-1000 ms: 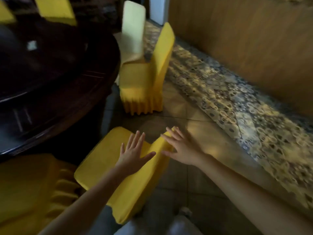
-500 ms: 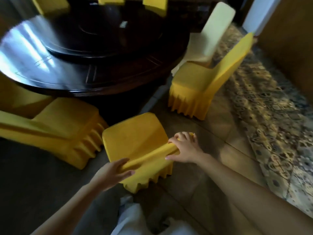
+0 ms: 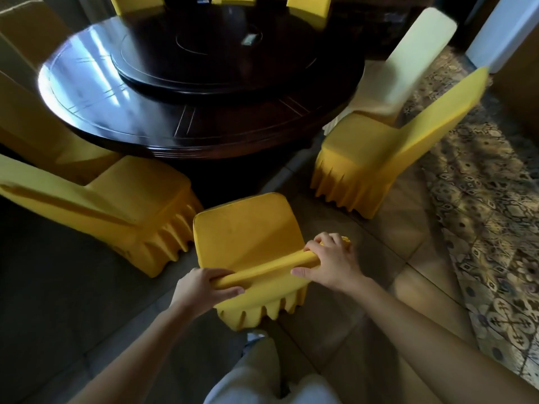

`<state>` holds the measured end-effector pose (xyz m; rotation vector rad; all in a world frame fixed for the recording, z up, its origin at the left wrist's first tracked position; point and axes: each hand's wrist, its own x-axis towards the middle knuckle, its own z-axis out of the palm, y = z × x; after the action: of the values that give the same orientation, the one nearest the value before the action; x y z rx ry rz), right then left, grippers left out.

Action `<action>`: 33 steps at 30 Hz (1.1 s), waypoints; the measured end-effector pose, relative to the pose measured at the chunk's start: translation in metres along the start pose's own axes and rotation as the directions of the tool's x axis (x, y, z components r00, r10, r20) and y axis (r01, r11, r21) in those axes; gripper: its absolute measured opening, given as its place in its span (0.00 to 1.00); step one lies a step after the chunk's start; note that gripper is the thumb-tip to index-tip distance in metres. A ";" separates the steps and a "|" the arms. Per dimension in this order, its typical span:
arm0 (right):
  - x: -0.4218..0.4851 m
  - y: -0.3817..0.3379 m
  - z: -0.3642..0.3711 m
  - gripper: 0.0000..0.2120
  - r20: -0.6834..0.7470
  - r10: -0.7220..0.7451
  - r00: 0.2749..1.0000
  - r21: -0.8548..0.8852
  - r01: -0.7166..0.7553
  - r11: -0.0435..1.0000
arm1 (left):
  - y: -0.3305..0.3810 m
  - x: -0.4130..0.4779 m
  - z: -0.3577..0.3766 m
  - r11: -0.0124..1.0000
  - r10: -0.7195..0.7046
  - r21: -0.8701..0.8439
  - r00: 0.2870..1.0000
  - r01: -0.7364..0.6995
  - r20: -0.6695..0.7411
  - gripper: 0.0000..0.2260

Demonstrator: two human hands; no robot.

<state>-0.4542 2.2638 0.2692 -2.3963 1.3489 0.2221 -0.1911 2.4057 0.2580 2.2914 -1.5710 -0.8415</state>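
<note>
A chair in a yellow fabric cover (image 3: 245,228) stands right in front of me, its seat facing the round table. My left hand (image 3: 201,285) grips the left end of the backrest's top edge, fingers curled over it. At the right end of that same edge, my right hand (image 3: 329,262) holds on with the thumb underneath. The pleated skirt of the cover hangs below my hands.
A dark round wooden table (image 3: 180,123) with a turntable in the middle lies ahead. Yellow-covered chairs stand to the left (image 3: 140,205) and right (image 3: 361,158), with a cream-covered chair (image 3: 408,56) behind. A patterned floor strip (image 3: 490,223) runs along the right.
My hands went from hovering flat over the backrest to gripping its top edge. The view swung left, bringing the table and the left chair into sight.
</note>
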 end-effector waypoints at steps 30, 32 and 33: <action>0.223 0.051 -0.080 0.30 0.031 0.010 0.999 0.024 -0.011 1.000 | 0.031 0.229 -0.077 0.996 -0.055 -0.066 0.997 0.059 0.059 0.39; 0.225 0.054 -0.080 0.30 0.019 -0.006 1.000 -0.018 0.006 1.000 | 0.031 0.227 -0.072 0.997 -0.064 -0.052 0.998 0.063 -0.004 0.37; 0.225 0.053 -0.080 0.30 0.017 -0.007 1.000 -0.020 0.007 1.000 | 0.031 0.227 -0.072 0.997 -0.063 -0.043 0.998 0.063 -0.005 0.37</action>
<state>-0.3845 2.0297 0.2574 -2.4095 1.3367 0.2544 -0.1154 2.1777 0.2581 2.3224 -1.4706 -0.8731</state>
